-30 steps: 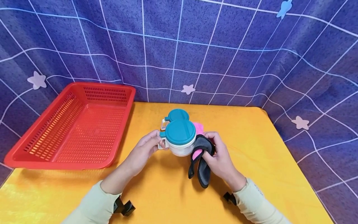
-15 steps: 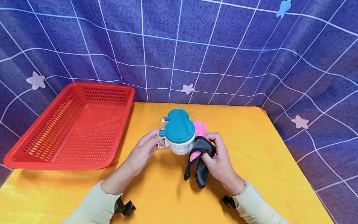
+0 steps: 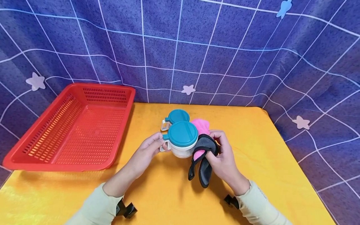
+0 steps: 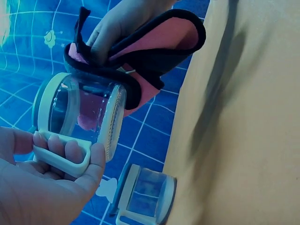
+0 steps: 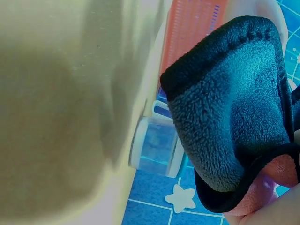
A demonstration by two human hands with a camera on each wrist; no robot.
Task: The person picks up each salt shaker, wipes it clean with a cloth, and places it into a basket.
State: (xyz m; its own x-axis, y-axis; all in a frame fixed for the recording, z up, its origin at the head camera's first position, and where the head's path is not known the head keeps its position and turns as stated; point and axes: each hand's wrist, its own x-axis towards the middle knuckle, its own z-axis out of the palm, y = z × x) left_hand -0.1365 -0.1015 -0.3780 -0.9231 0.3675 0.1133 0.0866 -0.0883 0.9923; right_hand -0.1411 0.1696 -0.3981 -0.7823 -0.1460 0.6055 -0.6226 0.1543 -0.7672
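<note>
My left hand (image 3: 144, 154) holds a clear jar (image 4: 86, 105) by its white handle (image 4: 63, 157), fingers curled through it. The jar is raised off the table, with its teal lid (image 3: 182, 133) on. In my right hand (image 3: 225, 159) is a folded cleaning cloth (image 3: 207, 144), grey on one side and pink on the other, edged in black. The cloth lies against the jar's right side, and a pink part of it shows behind. Just beyond stands a second jar (image 3: 179, 116) with the same lid and handle, upright on the table.
A red perforated basket (image 3: 92, 134) stands at the left of the table (image 3: 264, 140), which has a yellow cover. Behind and to the right hangs a blue curtain (image 3: 157, 56) with grid lines and stars. Black camera mounts (image 3: 126, 210) sit under both wrists.
The held jar dips slightly, then shifts a little right and toward me. The cloth moves slightly with the right hand, and more of its pink part shows behind the jar. Both grips stay.
</note>
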